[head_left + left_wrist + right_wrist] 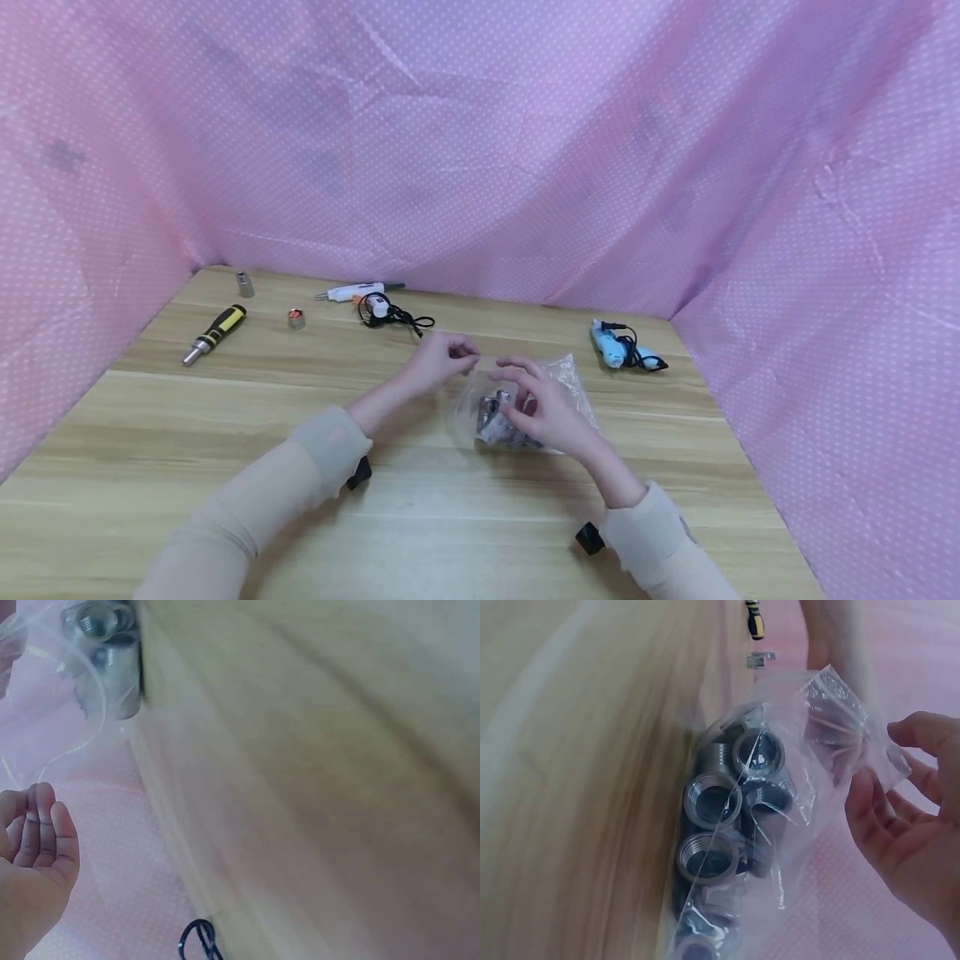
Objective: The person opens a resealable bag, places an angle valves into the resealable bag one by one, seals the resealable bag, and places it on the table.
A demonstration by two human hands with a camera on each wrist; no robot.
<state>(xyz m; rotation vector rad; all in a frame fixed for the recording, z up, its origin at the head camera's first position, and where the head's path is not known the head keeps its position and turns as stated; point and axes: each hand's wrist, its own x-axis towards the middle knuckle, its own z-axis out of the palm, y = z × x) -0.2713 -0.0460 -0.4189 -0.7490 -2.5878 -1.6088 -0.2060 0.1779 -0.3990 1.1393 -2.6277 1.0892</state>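
A clear plastic bag (573, 383) lies on the wooden table between the hands. Inside it are several grey metal pipe fittings (720, 759), some showing threaded round openings. The left hand (438, 362) pinches the bag's upper edge at its left side; in the left wrist view the fingertips of that hand (34, 877) meet the thin rim of the bag. On the other side the right hand (551, 412) is over the bag. Seen from the right wrist, a crumpled corner of the bag runs between the thumb and fingers of this hand (922, 832).
A black-and-yellow screwdriver (217, 329), a metal socket (245, 285) and a short metal fitting (297, 319) are at the left. Towards the back lie a white tool (355, 292) and a black cord (405, 317). A light-blue corded tool (607, 346) lies right. Pink cloth (480, 150) surrounds the table.
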